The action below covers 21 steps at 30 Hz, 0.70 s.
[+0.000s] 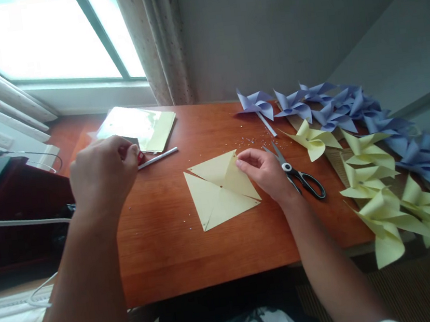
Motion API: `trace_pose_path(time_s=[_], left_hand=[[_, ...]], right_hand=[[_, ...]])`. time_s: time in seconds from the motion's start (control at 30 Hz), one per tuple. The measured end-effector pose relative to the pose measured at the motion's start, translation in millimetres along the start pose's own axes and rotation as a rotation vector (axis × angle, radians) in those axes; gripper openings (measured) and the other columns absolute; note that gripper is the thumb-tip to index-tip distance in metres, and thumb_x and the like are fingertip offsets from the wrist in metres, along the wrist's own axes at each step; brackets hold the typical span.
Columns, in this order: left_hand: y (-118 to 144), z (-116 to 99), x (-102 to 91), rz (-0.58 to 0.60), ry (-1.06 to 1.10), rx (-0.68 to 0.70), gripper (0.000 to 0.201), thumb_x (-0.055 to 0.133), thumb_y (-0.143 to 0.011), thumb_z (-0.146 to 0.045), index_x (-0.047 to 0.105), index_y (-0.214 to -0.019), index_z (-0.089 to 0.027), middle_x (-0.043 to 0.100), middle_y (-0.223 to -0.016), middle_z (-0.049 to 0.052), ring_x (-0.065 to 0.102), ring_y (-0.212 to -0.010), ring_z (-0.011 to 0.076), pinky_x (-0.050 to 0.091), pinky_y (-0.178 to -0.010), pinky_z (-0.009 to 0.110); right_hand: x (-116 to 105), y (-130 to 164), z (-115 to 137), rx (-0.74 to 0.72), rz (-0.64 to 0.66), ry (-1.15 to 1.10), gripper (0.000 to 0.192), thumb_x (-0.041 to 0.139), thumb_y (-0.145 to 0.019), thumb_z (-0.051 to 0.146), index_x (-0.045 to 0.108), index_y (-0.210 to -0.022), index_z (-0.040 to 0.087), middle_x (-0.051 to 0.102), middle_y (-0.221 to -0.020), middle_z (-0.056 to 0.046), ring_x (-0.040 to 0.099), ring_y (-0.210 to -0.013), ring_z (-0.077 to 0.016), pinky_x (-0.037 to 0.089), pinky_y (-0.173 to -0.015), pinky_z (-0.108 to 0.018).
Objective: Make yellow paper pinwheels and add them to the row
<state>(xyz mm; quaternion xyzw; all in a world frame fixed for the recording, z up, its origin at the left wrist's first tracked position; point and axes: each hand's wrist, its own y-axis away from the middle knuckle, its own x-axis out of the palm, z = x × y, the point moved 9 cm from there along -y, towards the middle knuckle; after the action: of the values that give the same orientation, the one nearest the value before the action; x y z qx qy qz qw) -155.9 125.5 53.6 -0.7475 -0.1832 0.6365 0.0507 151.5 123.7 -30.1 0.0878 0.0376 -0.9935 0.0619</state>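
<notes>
A pale yellow paper square (219, 197) lies on the table, slit from its corners toward the middle. Small holes show at its center and near its corners. My right hand (265, 168) is closed, thumb and finger pinching the square's far right corner, which lifts slightly. Further left and raised, my left hand (108, 166) has its fingers curled around a small red and dark object (139, 155), mostly hidden behind them. A silvery paper stick (159, 158) lies just right of that hand. Open-bladed scissors (298, 174) with black handles rest beside my right wrist.
A plastic-wrapped stack of yellow paper (140, 128) lies at the back left. Finished yellow pinwheels (374, 178) and purple pinwheels (334, 110) crowd the right side, one purple with a stick (267, 124). Paper bits (252, 142) are scattered on the wooden table (164, 256).
</notes>
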Motion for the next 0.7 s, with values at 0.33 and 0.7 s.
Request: trace_pose_path(time_s=[0.33, 0.7], left_hand=[[-35.0, 50.9, 49.6, 0.424, -0.203, -0.066, 0.039, 0.072, -0.073, -0.048, 0.079, -0.11, -0.038, 0.067, -0.08, 0.001, 0.036, -0.062, 0.014, 0.03, -0.064, 0.025], [-42.8, 45.3, 55.4, 0.542, -0.269, -0.14, 0.042, 0.07, -0.067, -0.048, 0.08, -0.105, -0.033, 0.067, -0.097, 0.005, 0.045, -0.07, 0.0184, 0.031, -0.063, 0.028]], right_hand=[[1.3, 0.7, -1.2, -0.014, -0.003, 0.074, 0.012, 0.068, -0.084, 0.032, 0.068, -0.084, 0.02, 0.071, -0.082, -0.003, 0.066, -0.078, -0.0198, 0.05, -0.073, -0.032], [2.2, -0.2, 0.7, -0.036, 0.01, 0.105, 0.013, 0.067, -0.085, 0.033, 0.068, -0.084, 0.02, 0.073, -0.083, -0.003, 0.068, -0.079, -0.0207, 0.052, -0.073, -0.032]])
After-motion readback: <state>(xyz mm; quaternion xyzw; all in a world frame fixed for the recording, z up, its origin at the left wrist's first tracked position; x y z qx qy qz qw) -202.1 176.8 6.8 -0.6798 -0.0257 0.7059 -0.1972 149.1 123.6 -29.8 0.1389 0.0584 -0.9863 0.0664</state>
